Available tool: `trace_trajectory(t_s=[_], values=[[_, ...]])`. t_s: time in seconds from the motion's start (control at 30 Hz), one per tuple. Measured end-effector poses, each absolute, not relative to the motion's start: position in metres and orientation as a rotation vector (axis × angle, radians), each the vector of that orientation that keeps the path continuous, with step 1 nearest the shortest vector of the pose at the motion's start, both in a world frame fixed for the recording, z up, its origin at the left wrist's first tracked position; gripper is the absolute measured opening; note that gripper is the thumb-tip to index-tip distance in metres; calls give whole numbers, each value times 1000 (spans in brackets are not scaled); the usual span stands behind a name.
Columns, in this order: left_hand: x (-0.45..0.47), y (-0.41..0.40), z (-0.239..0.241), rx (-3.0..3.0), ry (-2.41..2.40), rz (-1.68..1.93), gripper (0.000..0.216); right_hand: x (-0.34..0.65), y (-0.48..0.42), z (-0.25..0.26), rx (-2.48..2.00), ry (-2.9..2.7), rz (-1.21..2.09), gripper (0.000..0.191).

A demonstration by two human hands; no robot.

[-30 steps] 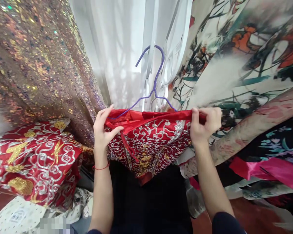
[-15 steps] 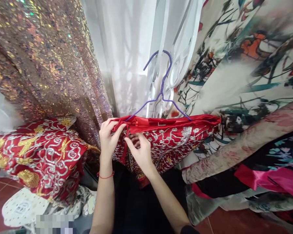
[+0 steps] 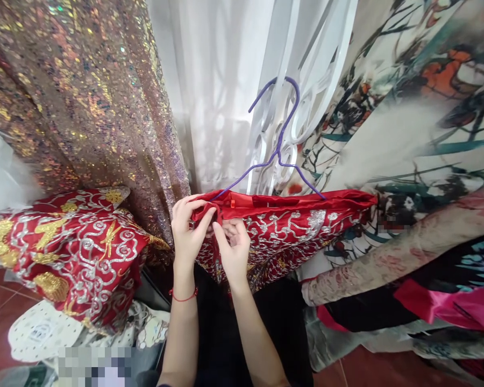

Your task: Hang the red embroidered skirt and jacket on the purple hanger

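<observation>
The red garment (image 3: 288,228) lies crosswise in front of the person, its top band level with both lower arms of the purple hanger (image 3: 277,156), whose ends pass into the red fabric. The hanger's hook stands against the white openwork panel (image 3: 266,129); cannot tell whether it bears on it. Left hand (image 3: 190,226): at the garment's left end, thumb and forefinger pinched on the folded edge. Right hand (image 3: 234,244): just beside it, thumb and curled fingers at a thin dark-red strip (image 3: 216,214); cannot tell whether they close on it or only touch it. Garment's right end is unheld by either hand. Step in hand, as judged: fine fingertip work on the strip at the left corner. Next move seems to call for a steady left pinch and a small, precise right-hand grip on the strip, without tugging the band off the hanger. A second red embroidered cloth (image 3: 78,258) lies to the left, apart from both hands.
</observation>
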State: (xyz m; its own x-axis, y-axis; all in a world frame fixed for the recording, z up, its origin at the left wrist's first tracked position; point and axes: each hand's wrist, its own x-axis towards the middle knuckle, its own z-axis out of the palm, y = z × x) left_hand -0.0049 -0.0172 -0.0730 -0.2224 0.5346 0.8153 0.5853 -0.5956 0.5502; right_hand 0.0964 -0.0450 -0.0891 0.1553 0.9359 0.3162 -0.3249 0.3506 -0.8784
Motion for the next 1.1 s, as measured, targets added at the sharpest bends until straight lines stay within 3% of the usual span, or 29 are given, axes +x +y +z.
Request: trace_trajectory(t_s=[0.13, 0.3, 0.57, 0.93, 1.1], values=[[-3, -38, -83, -1756, -1399, -2126, 33, 103, -63, -98, -741, -983, 1152, 31], [2, -71, -100, -1817, -1738, -2270, 9, 111, -82, -118, -780, -995, 1187, 24], [26, -88, -128, -1928, -2031, -2551, 17, 118, -93, -134, -888, -1159, 964, 8], [30, -87, -133, -1941, -2094, -2635, 26, 128, -87, -141, -915, -1508, 647, 5], [28, -86, -137, -1866, -2124, -2740, 32, 127, -91, -147, -886, -1438, 787, 11]])
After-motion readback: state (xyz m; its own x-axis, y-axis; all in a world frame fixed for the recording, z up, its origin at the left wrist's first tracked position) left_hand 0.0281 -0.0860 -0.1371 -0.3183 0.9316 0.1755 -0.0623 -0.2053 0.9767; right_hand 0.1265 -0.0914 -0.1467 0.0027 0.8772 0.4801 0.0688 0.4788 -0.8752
